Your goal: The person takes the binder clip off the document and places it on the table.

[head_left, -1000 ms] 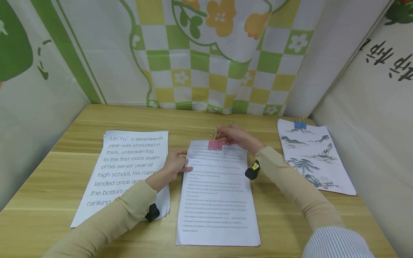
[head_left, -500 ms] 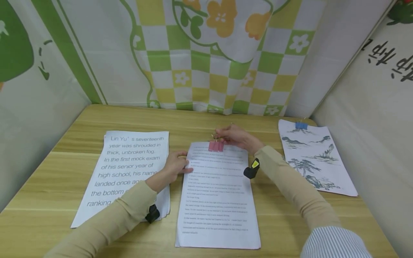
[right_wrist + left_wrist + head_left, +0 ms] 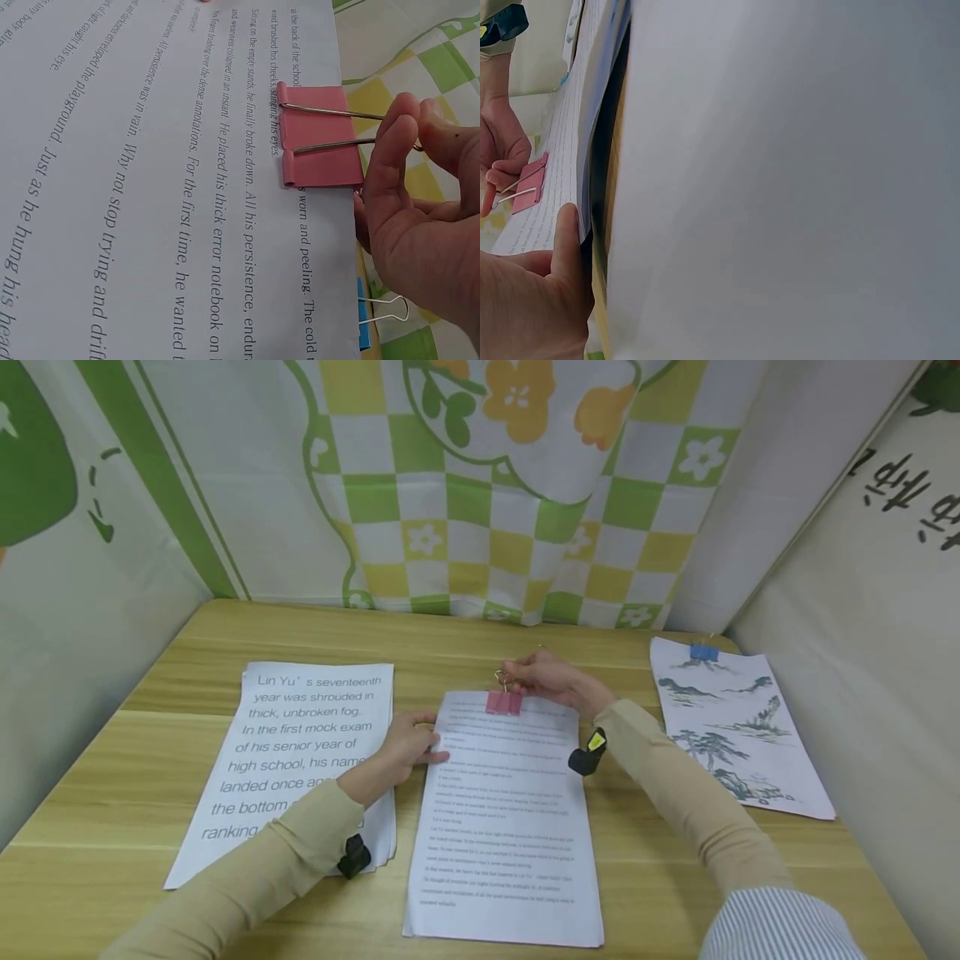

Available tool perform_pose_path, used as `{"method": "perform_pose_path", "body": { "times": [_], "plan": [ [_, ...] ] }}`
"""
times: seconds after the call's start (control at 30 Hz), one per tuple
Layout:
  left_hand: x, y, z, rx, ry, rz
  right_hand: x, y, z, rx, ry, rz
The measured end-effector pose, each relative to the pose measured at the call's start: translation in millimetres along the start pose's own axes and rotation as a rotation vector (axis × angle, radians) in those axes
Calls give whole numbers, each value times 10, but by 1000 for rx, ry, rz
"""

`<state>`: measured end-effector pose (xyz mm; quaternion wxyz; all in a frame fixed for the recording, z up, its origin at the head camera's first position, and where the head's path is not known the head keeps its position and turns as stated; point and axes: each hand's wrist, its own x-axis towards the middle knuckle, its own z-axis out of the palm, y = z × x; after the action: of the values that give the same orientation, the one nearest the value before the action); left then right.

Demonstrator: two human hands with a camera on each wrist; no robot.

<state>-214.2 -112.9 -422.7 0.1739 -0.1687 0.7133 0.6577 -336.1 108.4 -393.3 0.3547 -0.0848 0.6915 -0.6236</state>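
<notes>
A stack of printed sheets (image 3: 502,827) lies in the middle of the table, with a pink binder clip (image 3: 504,702) on its top edge. My right hand (image 3: 551,679) pinches the clip's wire handle (image 3: 330,112) between thumb and fingers, best seen in the right wrist view. At the stack's left edge, my left hand (image 3: 408,747) grips the paper. Its thumb (image 3: 567,232) lies on the top sheet in the left wrist view, and its other fingers are mostly hidden. The clip's pink body reaches over the first printed lines.
To the left lies another stack with large print (image 3: 307,735), partly under my left forearm. At the right are sheets with a landscape drawing (image 3: 738,735), held by a blue binder clip (image 3: 703,652). A patterned curtain (image 3: 510,527) hangs behind the wooden table (image 3: 300,635).
The pink clip's handles, spread apart a second ago, now sit closer together in my right fingers. The clip and stack have shifted slightly toward me. My left hand stays at the edge.
</notes>
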Motion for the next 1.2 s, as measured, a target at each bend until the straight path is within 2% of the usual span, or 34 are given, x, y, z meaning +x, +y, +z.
{"method": "perform_pose_path", "body": {
  "times": [0.33, 0.53, 0.67, 1.03, 1.2],
  "plan": [
    [-1, 41, -20, -17, 1, -23, -20, -22, -66, 55, 111, -74],
    [30, 70, -66, -32, 14, -10, -79, -106, -241, 125, 151, -148],
    [69, 84, -112, -35, 44, -6, -133, -147, -411, 147, 184, -177],
    [178, 82, -195, -10, 108, -22, -296, -50, -864, 143, 292, -138],
    [195, 76, -188, -25, 120, -21, -325, 63, -968, 51, 333, -107]
  ]
}}
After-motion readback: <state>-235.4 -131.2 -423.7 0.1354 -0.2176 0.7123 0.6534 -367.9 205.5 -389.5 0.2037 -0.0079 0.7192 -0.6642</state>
